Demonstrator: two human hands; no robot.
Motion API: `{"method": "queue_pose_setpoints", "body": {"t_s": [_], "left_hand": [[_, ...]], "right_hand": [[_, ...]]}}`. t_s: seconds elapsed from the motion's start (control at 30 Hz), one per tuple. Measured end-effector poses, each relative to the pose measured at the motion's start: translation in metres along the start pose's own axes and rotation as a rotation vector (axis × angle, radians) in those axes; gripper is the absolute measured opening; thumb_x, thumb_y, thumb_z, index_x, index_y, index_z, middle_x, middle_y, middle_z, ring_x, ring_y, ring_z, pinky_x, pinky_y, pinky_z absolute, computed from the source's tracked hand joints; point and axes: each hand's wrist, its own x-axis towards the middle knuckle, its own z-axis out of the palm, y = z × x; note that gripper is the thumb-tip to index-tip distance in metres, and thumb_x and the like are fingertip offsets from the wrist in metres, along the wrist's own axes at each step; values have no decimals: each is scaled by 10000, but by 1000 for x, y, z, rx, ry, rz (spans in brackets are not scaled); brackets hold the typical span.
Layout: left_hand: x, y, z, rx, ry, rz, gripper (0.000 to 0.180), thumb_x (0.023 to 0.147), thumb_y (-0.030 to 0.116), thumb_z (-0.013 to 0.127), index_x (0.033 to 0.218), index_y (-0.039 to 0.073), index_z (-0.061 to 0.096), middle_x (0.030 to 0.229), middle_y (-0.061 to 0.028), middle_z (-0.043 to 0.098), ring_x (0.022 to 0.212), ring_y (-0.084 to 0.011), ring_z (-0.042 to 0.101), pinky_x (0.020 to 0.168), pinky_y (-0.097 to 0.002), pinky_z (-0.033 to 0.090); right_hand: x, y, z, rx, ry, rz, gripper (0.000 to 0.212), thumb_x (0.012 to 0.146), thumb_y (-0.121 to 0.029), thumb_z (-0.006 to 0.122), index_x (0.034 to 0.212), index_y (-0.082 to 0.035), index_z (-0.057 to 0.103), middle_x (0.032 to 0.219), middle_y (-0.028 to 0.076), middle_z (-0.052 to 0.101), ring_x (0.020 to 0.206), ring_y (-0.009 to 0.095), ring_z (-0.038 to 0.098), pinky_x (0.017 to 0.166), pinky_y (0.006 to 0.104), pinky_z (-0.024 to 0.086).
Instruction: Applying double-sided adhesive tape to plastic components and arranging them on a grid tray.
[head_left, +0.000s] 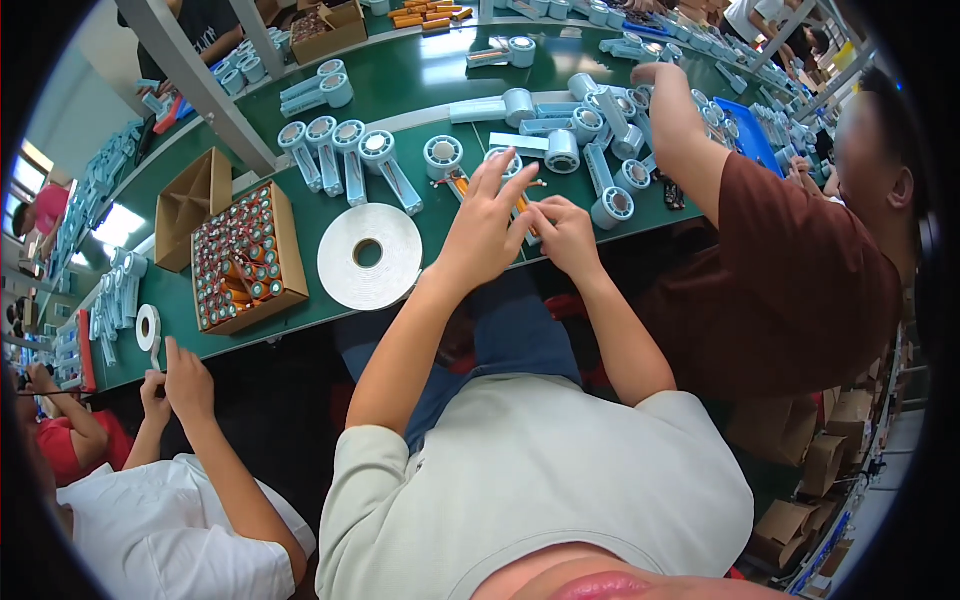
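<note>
My left hand (485,225) has its fingers spread above the table's front edge, over two light-blue handheld fan bodies. One fan body (443,153) lies to its left, with an orange battery (461,184) showing in its handle. The second fan body (503,158) sits partly behind my left fingers, and an orange battery (521,204) with wires shows in it. At that fan's near end, my right hand (566,238) is closed in a pinch on the handle. What lies between its fingertips is mostly hidden.
A big white tape roll (340,255) lies left of my hands. Beyond it stands an open box of orange batteries (250,265). Several fan bodies (377,147) line the far left, with more piled right. A co-worker's arm (690,125) reaches in from the right; another person's hand (188,380) works at left.
</note>
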Motion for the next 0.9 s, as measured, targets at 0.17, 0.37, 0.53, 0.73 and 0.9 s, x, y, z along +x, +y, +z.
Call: {"method": "queue_pose_setpoints", "body": {"t_s": [0.17, 0.37, 0.53, 0.73, 0.9], "left_hand": [[-60, 24, -54, -3, 15, 63, 359, 856, 43, 703, 1211, 90, 674, 1435, -152, 535, 1311, -340, 525, 1064, -425, 476], [-110, -1, -104, 199, 167, -105, 253, 809, -17, 711, 1046, 70, 729, 1231, -93, 669, 1166, -302, 609, 996, -408, 523], [-123, -27, -120, 333, 192, -141, 234, 805, -9, 716, 1027, 66, 727, 1191, -77, 682, 1123, -286, 620, 1015, -409, 508], [-120, -45, -117, 402, 157, -171, 235, 818, 58, 718, 1052, 66, 717, 1134, -70, 704, 1076, -268, 638, 1071, -462, 451], [-120, -53, -104, 329, 192, -183, 210, 832, 126, 684, 1020, 44, 728, 1015, -94, 724, 964, -281, 661, 1072, -466, 439]], "right_hand": [[50, 7, 29, -265, -22, -214, 385, 955, -305, 682, 1141, 28, 733, 1002, 87, 697, 716, 219, 617, 623, 317, 486], [41, -10, 72, -702, 162, -443, 639, 898, -382, 723, 1321, 77, 587, 1063, 160, 666, 860, 283, 621, 716, 351, 524], [67, -23, 87, -717, 98, -450, 728, 875, -423, 709, 1348, 83, 487, 1047, 212, 632, 889, 333, 603, 762, 390, 542], [210, -66, 114, -804, 94, -312, 641, 935, -412, 640, 1336, 65, 492, 1042, 248, 648, 934, 398, 620, 814, 452, 527], [343, -12, 147, -880, 105, -172, 640, 935, -465, 617, 1295, 60, 560, 1109, 246, 674, 967, 388, 648, 809, 446, 541]]}}
